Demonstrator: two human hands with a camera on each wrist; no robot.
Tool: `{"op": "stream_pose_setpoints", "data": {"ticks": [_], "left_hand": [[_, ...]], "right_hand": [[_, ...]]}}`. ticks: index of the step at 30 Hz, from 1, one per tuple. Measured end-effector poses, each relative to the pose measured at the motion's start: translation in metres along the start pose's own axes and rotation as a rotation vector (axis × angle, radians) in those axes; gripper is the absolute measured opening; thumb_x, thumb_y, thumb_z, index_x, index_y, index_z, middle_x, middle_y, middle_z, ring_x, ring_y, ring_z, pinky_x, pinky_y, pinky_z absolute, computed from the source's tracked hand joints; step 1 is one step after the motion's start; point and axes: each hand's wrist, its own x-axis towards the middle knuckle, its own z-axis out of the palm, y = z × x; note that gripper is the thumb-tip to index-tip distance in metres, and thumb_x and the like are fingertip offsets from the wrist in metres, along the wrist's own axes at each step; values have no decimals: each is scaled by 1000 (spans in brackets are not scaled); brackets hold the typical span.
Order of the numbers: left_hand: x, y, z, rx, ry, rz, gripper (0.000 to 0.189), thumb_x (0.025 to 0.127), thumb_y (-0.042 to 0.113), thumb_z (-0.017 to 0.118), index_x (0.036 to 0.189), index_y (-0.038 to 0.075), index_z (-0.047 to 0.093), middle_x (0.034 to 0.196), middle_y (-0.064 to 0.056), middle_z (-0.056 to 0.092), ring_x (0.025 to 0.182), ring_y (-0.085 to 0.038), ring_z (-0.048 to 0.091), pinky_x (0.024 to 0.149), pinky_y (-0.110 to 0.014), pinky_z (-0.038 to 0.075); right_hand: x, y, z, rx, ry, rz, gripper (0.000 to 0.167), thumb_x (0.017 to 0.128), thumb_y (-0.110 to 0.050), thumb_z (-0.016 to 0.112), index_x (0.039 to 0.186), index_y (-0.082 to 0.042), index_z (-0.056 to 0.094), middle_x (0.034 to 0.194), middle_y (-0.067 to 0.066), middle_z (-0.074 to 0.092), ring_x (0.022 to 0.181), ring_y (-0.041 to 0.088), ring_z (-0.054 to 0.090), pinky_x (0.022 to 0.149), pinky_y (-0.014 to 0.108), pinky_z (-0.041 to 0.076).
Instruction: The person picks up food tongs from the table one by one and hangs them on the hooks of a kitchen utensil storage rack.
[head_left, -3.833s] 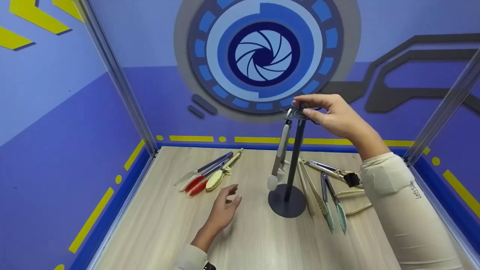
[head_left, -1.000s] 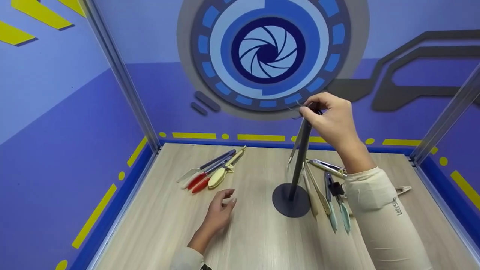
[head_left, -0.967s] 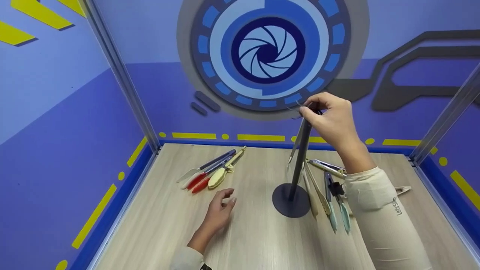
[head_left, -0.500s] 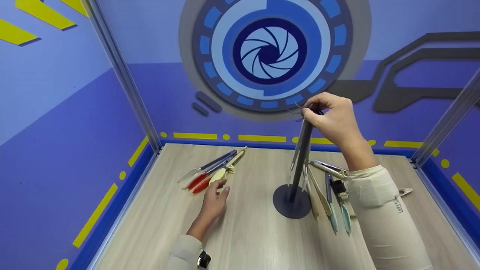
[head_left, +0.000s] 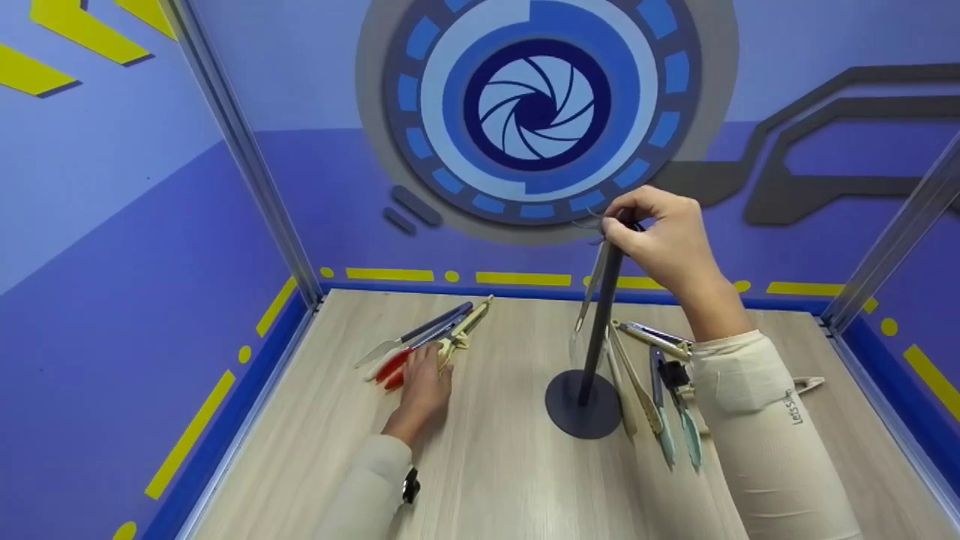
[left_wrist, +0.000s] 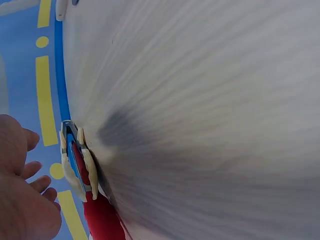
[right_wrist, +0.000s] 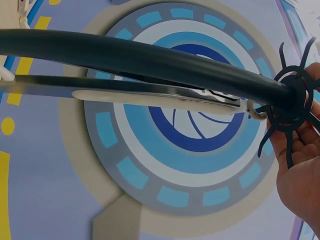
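Note:
At the top of a dark rotating stand (head_left: 606, 304), my right hand (head_left: 664, 236) pinches the hook ring (right_wrist: 300, 97) with thumb and fingers. From one hook hangs a pair of tongs with a pale handle strip (right_wrist: 165, 101), mostly behind the pole in the head view. My left hand (head_left: 426, 386) is over the pale yellow tongs (head_left: 471, 321), its fingers loosely bent; in the left wrist view it appears beside those tongs (left_wrist: 67, 165), not gripping them. Red-tipped tongs (head_left: 390, 365) and white-tipped tongs (head_left: 379, 349) lie to the left of that hand.
Right of the stand's round base (head_left: 562, 405) lie wooden tongs (head_left: 637, 382), mint-tipped tongs (head_left: 688, 435) and metal-handled tongs (head_left: 652, 334). Some tongs there are partly covered by the right sleeve (head_left: 757, 427). Blue panels and metal posts (head_left: 247, 165) border the table.
My left hand has moved forward onto the yellow tongs. Since the oldest frame, the hanging tongs have swung from the pole's left to behind it, and my right hand has closed further on the ring.

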Motion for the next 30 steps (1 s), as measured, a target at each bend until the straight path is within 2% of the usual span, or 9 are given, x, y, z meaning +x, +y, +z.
{"op": "stream_pose_setpoints", "data": {"ticks": [2, 3, 6, 7, 9, 14, 20, 23, 30], "left_hand": [[7, 5, -4, 37, -66, -61, 45, 100, 14, 69, 141, -4, 58, 142, -25, 61, 138, -46, 50, 114, -64, 39], [12, -1, 0, 64, -82, -71, 45, 102, 15, 68, 142, -3, 58, 142, -25, 61, 138, -46, 51, 114, -64, 40], [23, -12, 8, 93, -100, -103, 45, 103, 19, 67, 142, -2, 58, 140, -24, 63, 136, -45, 53, 113, -61, 43], [25, -9, 6, 76, -107, -125, 44, 103, 18, 66, 142, -2, 59, 140, -25, 63, 136, -46, 54, 114, -63, 43], [30, -10, 9, 85, -100, -157, 43, 104, 20, 65, 141, -2, 60, 139, -26, 63, 134, -46, 55, 112, -63, 44], [34, 10, 0, 105, -83, -237, 33, 104, 14, 61, 130, -5, 68, 132, -30, 62, 129, -48, 55, 110, -63, 43], [33, 14, 4, 96, -70, -331, 28, 102, 10, 61, 127, 1, 71, 127, -27, 60, 127, -45, 53, 108, -57, 40], [32, 17, 4, 82, -98, -337, 28, 103, 11, 62, 129, 2, 68, 128, -24, 61, 129, -44, 55, 111, -55, 40], [24, 20, 9, 23, -144, -232, 24, 103, 3, 60, 127, 2, 61, 126, -20, 64, 126, -41, 58, 110, -54, 44]], "right_hand": [[0, -1, 1, 3, -2, -1, 5, 96, -16, 75, 97, -14, 80, 87, -1, 71, 77, 12, 64, 64, 16, 52], [1, -1, 1, 2, -2, -3, 5, 96, -16, 75, 97, -14, 80, 87, 0, 71, 77, 12, 64, 64, 16, 52], [1, -1, 3, 2, -8, -6, 5, 96, -16, 76, 97, -14, 80, 87, 2, 72, 77, 12, 63, 63, 15, 51], [2, -1, 3, 3, -11, -6, 5, 96, -16, 76, 97, -14, 80, 87, 2, 72, 77, 12, 63, 64, 15, 51], [2, -1, 4, 3, -12, -5, 5, 96, -17, 76, 97, -14, 80, 88, 2, 72, 77, 12, 62, 64, 15, 50], [2, -1, 3, 4, -4, 6, 5, 95, -16, 77, 98, -14, 80, 89, 1, 72, 79, 11, 62, 64, 14, 50], [1, 0, 4, 37, -6, 11, 5, 96, -15, 76, 98, -13, 80, 86, 1, 69, 73, 13, 63, 59, 17, 52], [0, 1, 3, 38, -6, 14, 5, 96, -15, 75, 97, -14, 80, 85, 0, 68, 73, 14, 63, 59, 18, 53], [-1, 2, 1, 24, 3, 22, 5, 97, -16, 74, 98, -14, 79, 87, -2, 69, 71, 17, 63, 60, 19, 53]]}}
